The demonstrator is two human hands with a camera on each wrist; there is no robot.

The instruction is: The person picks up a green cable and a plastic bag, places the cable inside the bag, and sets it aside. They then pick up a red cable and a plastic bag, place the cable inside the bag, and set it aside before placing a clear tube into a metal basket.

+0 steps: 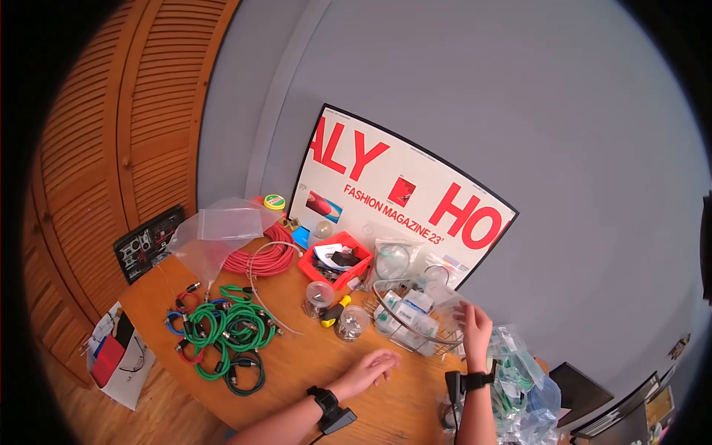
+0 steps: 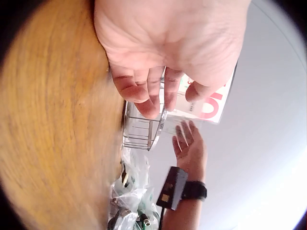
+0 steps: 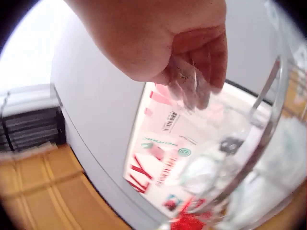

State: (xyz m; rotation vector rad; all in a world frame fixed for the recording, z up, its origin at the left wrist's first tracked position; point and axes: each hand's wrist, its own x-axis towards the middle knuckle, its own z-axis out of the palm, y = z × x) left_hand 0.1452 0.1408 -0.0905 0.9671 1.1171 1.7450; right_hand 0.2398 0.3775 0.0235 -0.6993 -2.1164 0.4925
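By wire basket [image 1: 447, 343], head view, w/ L hand [image 1: 368, 373] loosely open, empty; L wrist view, same; R wrist view, pinching clear bag [image 3: 170, 122] w/ R hand [image 3: 148, 38] beside metal hoop [image 3: 267, 132], might snag thin plastic & tip basket if tugged.

- Left wrist: wide black strap [image 1: 324, 399], boxy black camera [image 1: 338, 421], thin dark cable [image 1: 318, 439]
- Right wrist: black band [image 2: 194, 190], black rectangular housing [image 2: 171, 186] with small yellowish marking [image 2: 165, 197], dark cord [image 2: 161, 218]
- Both forearms bare
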